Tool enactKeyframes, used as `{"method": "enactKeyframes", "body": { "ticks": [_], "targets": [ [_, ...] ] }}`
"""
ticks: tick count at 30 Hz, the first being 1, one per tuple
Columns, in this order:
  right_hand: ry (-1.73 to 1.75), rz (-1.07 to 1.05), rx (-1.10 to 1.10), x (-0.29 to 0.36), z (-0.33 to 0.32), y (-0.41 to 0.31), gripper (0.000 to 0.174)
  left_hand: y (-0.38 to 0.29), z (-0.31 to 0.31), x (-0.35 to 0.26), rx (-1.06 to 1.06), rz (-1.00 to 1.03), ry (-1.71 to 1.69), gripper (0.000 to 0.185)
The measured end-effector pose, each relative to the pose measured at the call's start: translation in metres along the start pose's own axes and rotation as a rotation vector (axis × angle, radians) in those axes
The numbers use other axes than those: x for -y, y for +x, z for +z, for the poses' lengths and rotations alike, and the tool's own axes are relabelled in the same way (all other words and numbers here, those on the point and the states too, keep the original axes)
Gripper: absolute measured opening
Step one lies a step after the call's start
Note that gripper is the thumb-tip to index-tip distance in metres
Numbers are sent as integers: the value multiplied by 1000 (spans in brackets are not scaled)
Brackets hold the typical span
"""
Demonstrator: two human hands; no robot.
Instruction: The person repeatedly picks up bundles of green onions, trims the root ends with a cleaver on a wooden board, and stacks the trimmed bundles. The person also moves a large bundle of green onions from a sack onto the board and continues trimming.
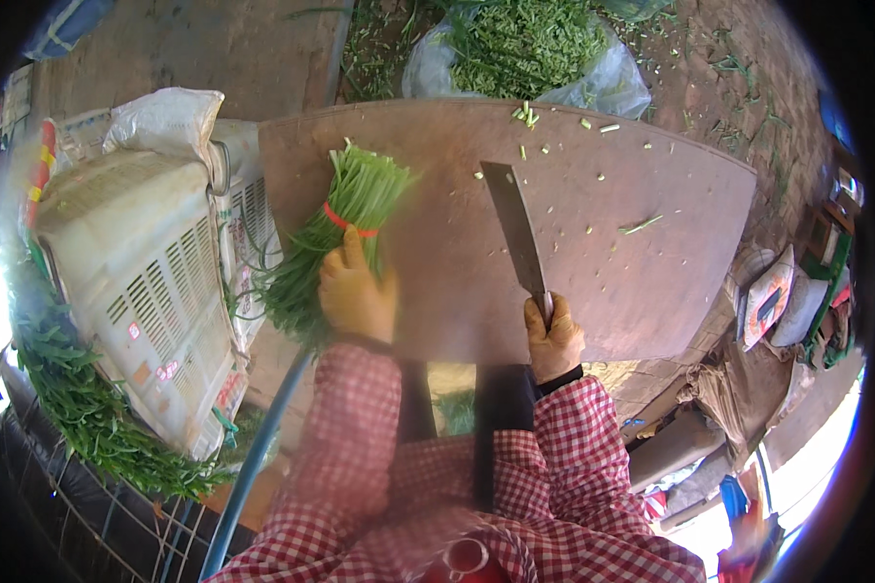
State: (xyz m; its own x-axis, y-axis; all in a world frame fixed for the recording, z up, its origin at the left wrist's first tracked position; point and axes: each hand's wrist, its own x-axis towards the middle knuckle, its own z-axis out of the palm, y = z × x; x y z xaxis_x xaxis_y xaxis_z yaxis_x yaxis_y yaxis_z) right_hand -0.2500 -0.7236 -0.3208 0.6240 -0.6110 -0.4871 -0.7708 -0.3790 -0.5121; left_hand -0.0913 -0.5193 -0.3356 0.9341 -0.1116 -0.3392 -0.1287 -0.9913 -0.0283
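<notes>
A bundle of long green leafy stalks (368,182), bound with a red band (341,221), lies over the left part of a brown wooden board (452,291). My left hand (356,288), in a yellowish glove, grips the bundle just below the band, the cut stalk ends pointing away from me. At the board's near edge, my right hand (556,337), gloved too, is closed on the handle of a cleaver-like knife (514,222). Its broad blade points away from me, apart from the bundle. Small cut stalk pieces (526,115) are scattered over the board's far and right parts.
Beyond the board, a clear plastic bag (601,80) holds chopped green pieces (532,47). White slotted plastic crates (146,291) stand at the left, with leafy greens (87,393) beside them. A blue pole (262,452) rises near my left sleeve. Sacks (769,295) lie at the right.
</notes>
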Motion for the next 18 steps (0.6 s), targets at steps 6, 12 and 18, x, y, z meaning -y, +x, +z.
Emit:
{"method": "enactKeyframes", "body": {
  "ticks": [6,12,18],
  "targets": [
    [-61,-137,61,28,-7,35,30,48,-17,14,-178,96,-24,110],
    [-231,-541,195,95,1,115,28,98,34,-10,-42,-93,-114,99],
    [-552,-729,414,154,18,169,38,101,43,-7,-95,-119,-129,88]
  ]
}}
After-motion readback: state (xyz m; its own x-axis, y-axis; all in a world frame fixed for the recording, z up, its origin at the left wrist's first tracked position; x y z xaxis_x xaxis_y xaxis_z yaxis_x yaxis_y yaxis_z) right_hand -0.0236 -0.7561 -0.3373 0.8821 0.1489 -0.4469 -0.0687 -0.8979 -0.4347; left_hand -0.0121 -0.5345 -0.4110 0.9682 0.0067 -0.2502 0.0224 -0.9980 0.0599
